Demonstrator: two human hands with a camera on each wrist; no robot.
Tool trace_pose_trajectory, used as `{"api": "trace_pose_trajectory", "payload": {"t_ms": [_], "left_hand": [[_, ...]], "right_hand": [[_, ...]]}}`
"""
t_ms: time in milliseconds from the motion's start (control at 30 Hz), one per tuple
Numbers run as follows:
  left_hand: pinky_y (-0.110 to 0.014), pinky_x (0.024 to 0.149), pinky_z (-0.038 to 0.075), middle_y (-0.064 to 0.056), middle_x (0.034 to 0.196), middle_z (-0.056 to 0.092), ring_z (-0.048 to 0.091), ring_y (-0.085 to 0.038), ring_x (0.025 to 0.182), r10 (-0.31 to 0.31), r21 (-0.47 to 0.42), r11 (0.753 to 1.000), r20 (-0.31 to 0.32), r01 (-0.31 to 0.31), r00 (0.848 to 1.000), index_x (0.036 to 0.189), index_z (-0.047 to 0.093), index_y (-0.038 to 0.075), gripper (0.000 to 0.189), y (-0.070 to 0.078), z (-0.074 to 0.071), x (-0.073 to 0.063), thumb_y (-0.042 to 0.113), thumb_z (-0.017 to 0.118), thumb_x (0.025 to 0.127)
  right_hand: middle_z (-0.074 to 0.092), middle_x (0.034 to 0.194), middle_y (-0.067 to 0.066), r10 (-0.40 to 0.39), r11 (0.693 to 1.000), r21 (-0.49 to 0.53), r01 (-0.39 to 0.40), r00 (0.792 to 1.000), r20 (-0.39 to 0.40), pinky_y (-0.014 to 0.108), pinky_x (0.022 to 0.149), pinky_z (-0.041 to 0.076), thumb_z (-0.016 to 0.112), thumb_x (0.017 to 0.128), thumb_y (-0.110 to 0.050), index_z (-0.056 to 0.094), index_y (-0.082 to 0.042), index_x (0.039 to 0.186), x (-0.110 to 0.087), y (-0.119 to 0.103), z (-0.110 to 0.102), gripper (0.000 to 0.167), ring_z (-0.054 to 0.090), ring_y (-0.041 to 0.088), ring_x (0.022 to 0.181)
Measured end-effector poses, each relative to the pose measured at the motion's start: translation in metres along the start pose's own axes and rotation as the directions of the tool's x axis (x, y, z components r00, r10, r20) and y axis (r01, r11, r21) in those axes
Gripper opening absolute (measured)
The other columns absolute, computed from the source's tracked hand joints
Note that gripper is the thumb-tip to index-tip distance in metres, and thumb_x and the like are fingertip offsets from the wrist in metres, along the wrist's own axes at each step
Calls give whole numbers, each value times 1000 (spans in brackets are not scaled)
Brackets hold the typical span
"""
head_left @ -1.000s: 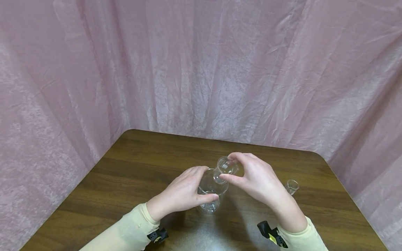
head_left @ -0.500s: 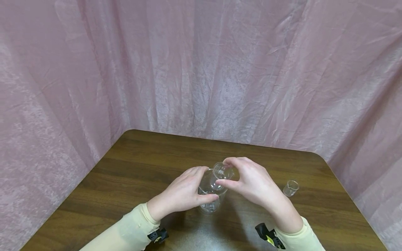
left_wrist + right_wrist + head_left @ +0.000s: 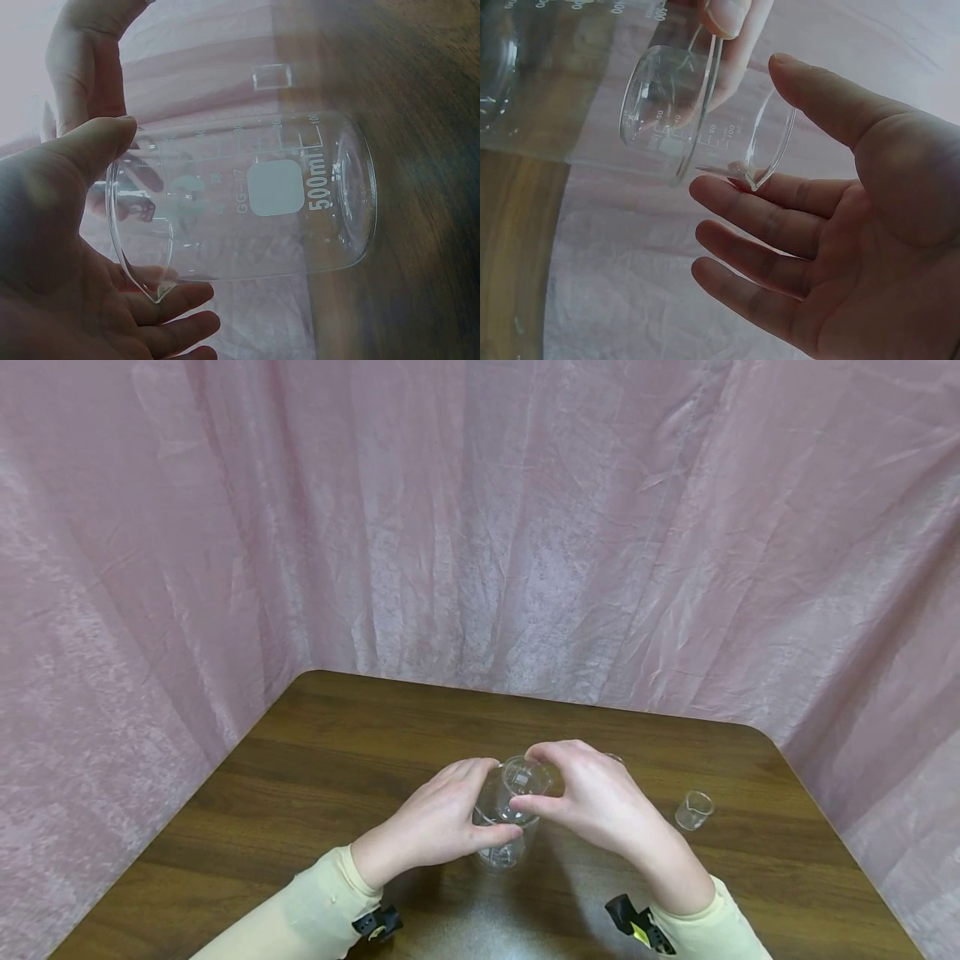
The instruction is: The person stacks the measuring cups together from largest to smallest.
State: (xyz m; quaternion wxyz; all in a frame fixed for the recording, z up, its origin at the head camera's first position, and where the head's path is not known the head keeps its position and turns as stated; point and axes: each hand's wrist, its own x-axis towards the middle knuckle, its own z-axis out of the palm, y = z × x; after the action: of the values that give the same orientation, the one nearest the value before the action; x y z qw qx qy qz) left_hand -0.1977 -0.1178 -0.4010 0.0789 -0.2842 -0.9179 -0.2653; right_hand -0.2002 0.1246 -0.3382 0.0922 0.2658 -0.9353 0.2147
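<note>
A clear glass beaker (image 3: 225, 187) marked 500ml stands upright on the table. My left hand (image 3: 442, 818) holds it near the rim, thumb on the near side and fingers round the far side. With thumb and fingers my right hand (image 3: 600, 802) pinches a smaller glass beaker (image 3: 522, 781) near its rim. In the right wrist view the lower part of the smaller beaker (image 3: 664, 101) sits inside the mouth of the large one, its upper part still above the large rim.
A tiny glass beaker (image 3: 694, 811) stands on the wooden table (image 3: 360, 735) to the right. A bit of another glass rim (image 3: 615, 757) shows behind my right hand. Pink curtains (image 3: 480, 527) hang round the table's far and side edges.
My right hand has moved left and down with the smaller beaker, from above the large beaker's rim into its mouth. My left hand has stayed put.
</note>
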Motion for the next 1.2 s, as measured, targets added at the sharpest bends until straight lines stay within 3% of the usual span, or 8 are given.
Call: {"api": "trace_pose_trajectory", "payload": {"t_ms": [433,1200], "left_hand": [[-51,119,47,-12,152,62,57,-30,142,-25,-6,1000,35,25,999,155,53,3,88,0,-1,-1,61,80,96],[-51,120,46,-15,151,63,57,-31,142,-29,2,1000,27,29,999,155,53,1,90,0,-1,0,62,80,95]], "right_hand": [[75,128,-3,-11,1000,10,11,999,49,51,100,58,91,88,-53,77,-16,128,2,2,7,56,69,22,124],[75,127,1,-78,997,3,78,992,97,50,101,58,93,87,-48,77,-13,126,6,7,17,54,68,22,124]]}}
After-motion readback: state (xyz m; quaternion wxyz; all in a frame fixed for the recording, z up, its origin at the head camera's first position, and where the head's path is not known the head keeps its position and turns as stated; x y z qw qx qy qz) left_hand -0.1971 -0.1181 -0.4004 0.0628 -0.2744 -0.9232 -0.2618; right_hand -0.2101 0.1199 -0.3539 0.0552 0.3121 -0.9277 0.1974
